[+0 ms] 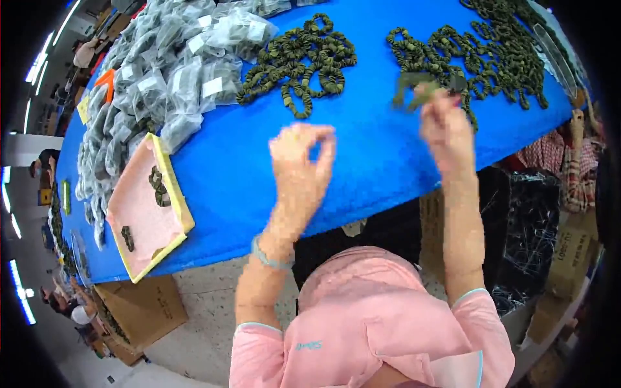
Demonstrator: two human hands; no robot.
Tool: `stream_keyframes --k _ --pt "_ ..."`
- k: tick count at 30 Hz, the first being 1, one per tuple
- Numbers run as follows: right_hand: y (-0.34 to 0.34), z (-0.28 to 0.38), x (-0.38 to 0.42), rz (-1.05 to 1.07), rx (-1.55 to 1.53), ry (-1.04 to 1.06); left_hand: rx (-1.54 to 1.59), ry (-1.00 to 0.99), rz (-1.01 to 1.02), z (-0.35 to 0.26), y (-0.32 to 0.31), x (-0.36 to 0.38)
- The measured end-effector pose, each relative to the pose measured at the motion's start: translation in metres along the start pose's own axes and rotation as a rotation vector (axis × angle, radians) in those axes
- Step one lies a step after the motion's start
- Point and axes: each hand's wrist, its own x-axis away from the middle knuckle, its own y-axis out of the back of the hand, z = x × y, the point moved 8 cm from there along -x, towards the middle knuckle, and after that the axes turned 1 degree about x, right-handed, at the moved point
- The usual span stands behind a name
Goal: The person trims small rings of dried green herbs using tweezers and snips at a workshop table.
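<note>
Right hand (pixel 445 126) raised over the near part of the blue table (pixel 362 149), fingers pinched shut on a dark olive band (pixel 420 83); band blurred, dangling loose at both sides of the fingertips, just in front of the right-hand pile of bands (pixel 491 52). Left hand (pixel 301 165) also up above the table, thumb and forefinger curled into a ring, other fingers fanned out; looks empty, though blur makes a small item between the fingertips impossible to rule out. Grey wristband (pixel 268 257) on left wrist. Hands apart from each other, nothing bridging them.

On the table: second pile of olive bands (pixel 301 61) at centre, clear of both hands, separate from the right-hand pile. Heap of clear plastic bags (pixel 162 84) with white labels to the left, dark contents inside, spreading along the far left edge. Shallow tray (pixel 139 220) with pink floor and yellow rim at the near left corner, touching the bag heap at its top end; a few dark bands (pixel 157 186) lying inside it.

Below table: cardboard box (pixel 145 310) on the floor at left, black mesh bin (pixel 533 226) at right. Pink shirt (pixel 369 330) fills bottom of view. Another person in a plaid sleeve (pixel 576 168) at right edge, beyond the table corner.
</note>
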Motion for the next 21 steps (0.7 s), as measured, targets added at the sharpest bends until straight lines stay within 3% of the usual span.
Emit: stream_keyframes --k 2,5,7,12,14,15,17,21 --pt "0.048 0.022 -0.011 -0.299 -0.29 0.149 -0.427 -0.132 -0.055 0.016 0.004 -0.022" --pt "0.035 0.012 -0.007 -0.268 -0.168 0.126 -0.383 -0.106 -0.083 0.037 -0.008 -0.051" --pt "0.028 0.003 0.0 -0.253 -0.039 0.101 -0.449 -0.302 -0.06 0.025 -0.028 -0.062" --pt "0.007 -0.01 0.01 -0.188 0.266 0.068 -0.152 -0.211 0.003 0.033 -0.037 -0.074" --pt "-0.003 -0.006 0.016 -0.174 0.325 0.108 0.25 0.27 0.116 0.036 -0.03 -0.061" --pt "-0.01 -0.001 0.019 -0.154 0.387 0.146 0.248 0.273 0.121 0.027 -0.026 -0.051" --pt "-0.027 0.007 0.025 -0.105 0.511 0.221 0.711 0.516 0.102 0.027 -0.032 -0.024" --pt "-0.057 0.018 0.043 -0.094 0.607 0.29 0.747 0.515 0.042 0.017 -0.026 0.011"
